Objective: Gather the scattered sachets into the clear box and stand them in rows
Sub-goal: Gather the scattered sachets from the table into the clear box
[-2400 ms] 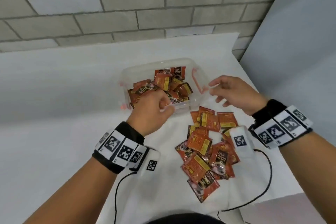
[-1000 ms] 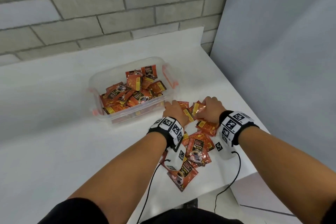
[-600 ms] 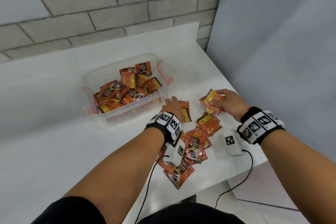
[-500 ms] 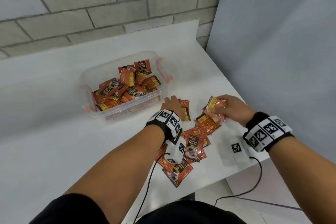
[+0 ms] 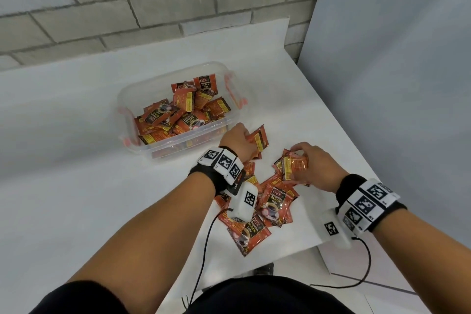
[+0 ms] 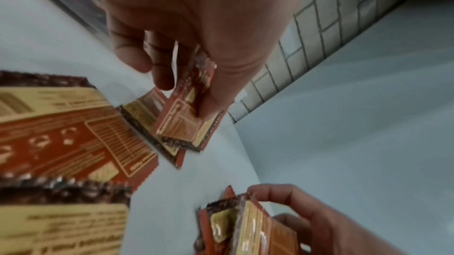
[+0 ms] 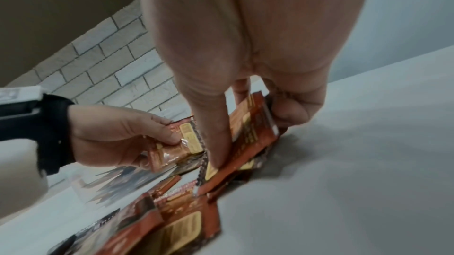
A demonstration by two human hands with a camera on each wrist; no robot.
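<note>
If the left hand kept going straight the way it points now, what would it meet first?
Most likely the near wall of the clear box. The left hand, pinching a sachet, points away from the person toward that wall. Depth is hard to judge, so the gap is unclear.

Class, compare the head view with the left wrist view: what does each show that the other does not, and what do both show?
Only the head view shows the clear box with sachets lying jumbled inside, and both marker wristbands. Only the left wrist view shows the underside of the left hand's grip, thumb and fingers pinching a sachet. Both show the right hand holding a bunch of sachets, loose sachets on the white table, and the brick wall.
</note>
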